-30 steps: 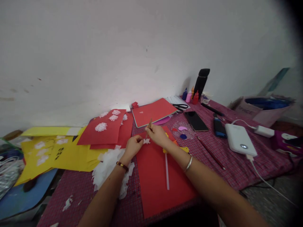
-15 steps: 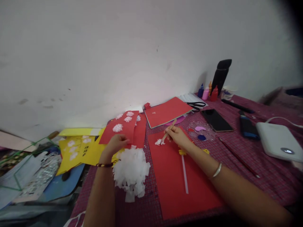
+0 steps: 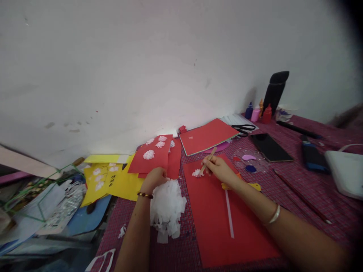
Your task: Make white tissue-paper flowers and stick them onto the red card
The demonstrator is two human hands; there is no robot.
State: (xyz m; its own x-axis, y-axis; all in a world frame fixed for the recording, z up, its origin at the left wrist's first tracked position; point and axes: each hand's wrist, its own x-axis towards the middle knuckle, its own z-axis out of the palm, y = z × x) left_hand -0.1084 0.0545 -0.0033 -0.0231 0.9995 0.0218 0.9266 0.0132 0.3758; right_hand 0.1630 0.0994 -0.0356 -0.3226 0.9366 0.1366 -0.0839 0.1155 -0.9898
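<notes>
In the head view, we see the right hand (image 3: 217,169) closed on a wooden stick (image 3: 209,159), its lower end at a small white paper cluster (image 3: 197,173) near the upper left of the red sheet (image 3: 215,226). We find the left hand (image 3: 155,179) with fingers curled down at the upper edge of the white paper pile (image 3: 168,206); we cannot tell whether it grips a piece. We note red, pink and blue paint in the clear palette (image 3: 261,164), right of the sheet. We see a narrow band of checked tablecloth (image 3: 189,226) between the pile and the sheet's left edge.
</notes>
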